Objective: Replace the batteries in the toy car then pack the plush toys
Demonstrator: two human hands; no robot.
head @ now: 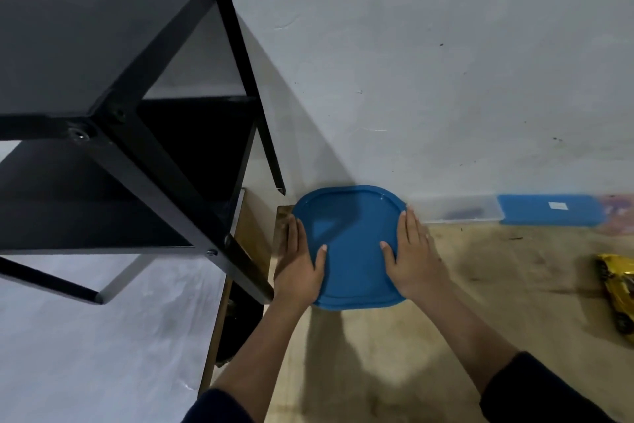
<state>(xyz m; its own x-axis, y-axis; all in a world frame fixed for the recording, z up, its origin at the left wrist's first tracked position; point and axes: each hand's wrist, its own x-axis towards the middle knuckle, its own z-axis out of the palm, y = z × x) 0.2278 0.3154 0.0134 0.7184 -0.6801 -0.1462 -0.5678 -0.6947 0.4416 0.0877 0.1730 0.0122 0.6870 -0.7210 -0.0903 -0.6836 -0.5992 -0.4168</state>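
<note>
A black shelf (103,45) stands at the left. Right of it, by the far wall, the left hand (298,268) and the right hand (415,258) press flat with straight fingers on a blue lid (353,237), one on each side. The yellow toy car (617,292) lies well apart, far right.

Left sleeve (219,409): dark cloth, near black, is covering the arm down to about the elbow and is leaving the forearm bare.
Right sleeve (535,391): the same dark cloth is ending in a plain, slightly rounded edge above the forearm.
Left hand (302,264): is showing bare, with short nails.
Right hand (413,261): is showing bare too, nails cut short.
</note>
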